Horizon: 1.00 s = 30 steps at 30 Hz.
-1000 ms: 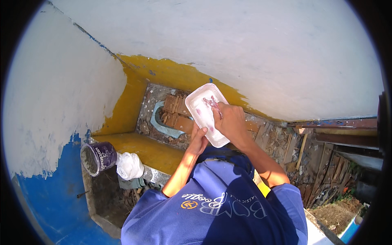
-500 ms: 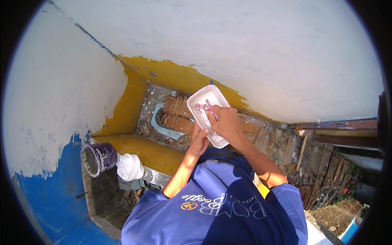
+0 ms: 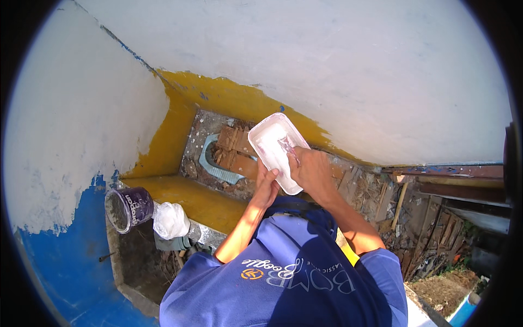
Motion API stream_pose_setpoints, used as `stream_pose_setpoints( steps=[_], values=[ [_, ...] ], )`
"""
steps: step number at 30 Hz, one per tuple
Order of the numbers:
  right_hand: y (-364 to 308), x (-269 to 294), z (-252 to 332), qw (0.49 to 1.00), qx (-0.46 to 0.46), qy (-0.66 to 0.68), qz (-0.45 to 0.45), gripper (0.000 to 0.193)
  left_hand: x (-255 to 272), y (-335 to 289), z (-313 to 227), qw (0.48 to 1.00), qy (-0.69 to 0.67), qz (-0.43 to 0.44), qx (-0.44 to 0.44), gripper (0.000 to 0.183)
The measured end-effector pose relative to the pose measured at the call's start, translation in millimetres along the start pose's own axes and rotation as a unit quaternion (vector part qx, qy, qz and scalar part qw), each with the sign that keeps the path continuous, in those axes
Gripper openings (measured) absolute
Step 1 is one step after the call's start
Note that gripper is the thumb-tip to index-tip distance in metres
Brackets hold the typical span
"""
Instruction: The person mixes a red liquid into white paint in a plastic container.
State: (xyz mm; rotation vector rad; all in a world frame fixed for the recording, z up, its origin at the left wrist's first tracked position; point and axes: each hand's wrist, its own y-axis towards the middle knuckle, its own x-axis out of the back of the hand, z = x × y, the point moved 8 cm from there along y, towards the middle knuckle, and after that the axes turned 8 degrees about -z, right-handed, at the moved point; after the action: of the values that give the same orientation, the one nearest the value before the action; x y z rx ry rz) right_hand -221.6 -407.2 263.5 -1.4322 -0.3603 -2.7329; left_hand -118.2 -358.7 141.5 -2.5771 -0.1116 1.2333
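Note:
My left hand [image 3: 265,188] grips the near left side of a white rectangular tub [image 3: 295,188], thumb over the rim. A white, paste-like layer [image 3: 268,140] coats the inside of the tub, which is tilted in front of my chest. The fingers of my right hand [image 3: 316,173] are closed round a small reddish piece smeared with white [image 3: 286,146], its tip over the tub's inside. Whether this piece is a cloth or a tool I cannot tell. My right fingertips are partly hidden.
White walls [image 3: 354,76] with a yellow lower band [image 3: 229,92] rise ahead and left. Below lies a light-blue squat toilet [image 3: 222,173] with boards [image 3: 234,140] over it. A purple bucket [image 3: 139,204] and white plastic bag [image 3: 171,221] rest on a ledge at left. Wood debris [image 3: 376,191] covers the right.
My right hand has drawn back slightly toward the right and down with the reddish piece, showing more of the white layer. My left hand still holds the tub.

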Motion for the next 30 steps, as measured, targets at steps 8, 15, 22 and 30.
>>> stream_pose_setpoints(
  steps=[8, 15, 22, 30],
  values=[
    [9.1, 1.9, 6.3, 0.995, 0.006, 0.098, 0.022, 0.025, 8.7, 3.6, 4.9, 0.999, -0.02, 0.03, 0.039, 0.084],
    [16.9, 6.2, 7.9, 0.997, 0.017, 0.072, 0.002, 0.024, 3.7, 2.7, -3.0, 1.0, -0.002, 0.012, 0.025, 0.084],
    [17.8, 3.1, 2.1, 0.997, 0.019, 0.067, 0.024, 0.024, 2.4, 9.9, -2.3, 1.0, -0.01, 0.02, 0.017, 0.085],
    [22.6, 11.8, 7.5, 0.996, 0.013, 0.082, 0.022, 0.025, 7.1, 12.9, 1.2, 0.999, -0.007, 0.005, 0.035, 0.088]
  ],
)
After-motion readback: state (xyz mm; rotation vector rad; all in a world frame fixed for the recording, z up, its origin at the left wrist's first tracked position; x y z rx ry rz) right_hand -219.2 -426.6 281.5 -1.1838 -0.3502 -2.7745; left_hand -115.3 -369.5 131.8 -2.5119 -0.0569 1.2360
